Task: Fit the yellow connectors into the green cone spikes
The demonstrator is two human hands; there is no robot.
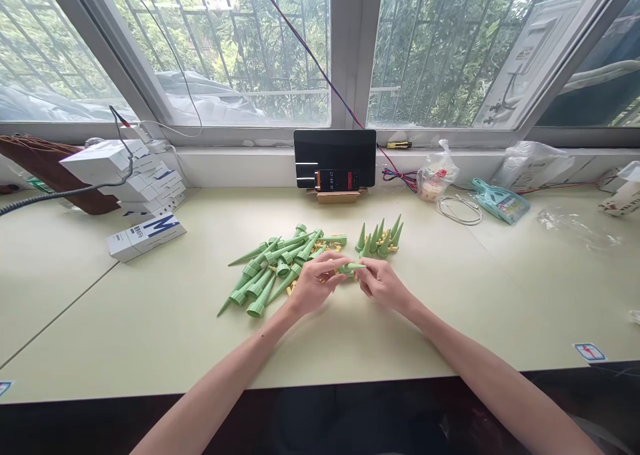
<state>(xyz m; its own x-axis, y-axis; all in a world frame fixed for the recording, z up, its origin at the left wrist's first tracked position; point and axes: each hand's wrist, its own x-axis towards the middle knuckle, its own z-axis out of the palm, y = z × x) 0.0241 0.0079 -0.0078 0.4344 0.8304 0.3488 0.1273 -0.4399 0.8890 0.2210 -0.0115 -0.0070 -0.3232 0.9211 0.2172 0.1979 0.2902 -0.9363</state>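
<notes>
A green plastic watering spike (354,266) lies sideways between my two hands, its tip pointing right. My left hand (316,283) is closed around its wider end, which the fingers partly hide. The fingers of my right hand (384,283) are pinched at the tip; any small part inside them is hidden. To the left of my left hand is a loose pile of green spikes (261,283) with ribbed caps, and small yellow pieces (292,287) lie among them. Beyond my right hand, several green spikes (381,236) stand upright with yellow pieces at their bases.
A phone (337,180) leans on a black panel (335,148) at the back. White boxes (145,236) stand on the left. On the right are a plastic bag (437,171), a coiled white cable (459,210) and a teal dustpan (500,201). The table's front edge runs beneath my forearms.
</notes>
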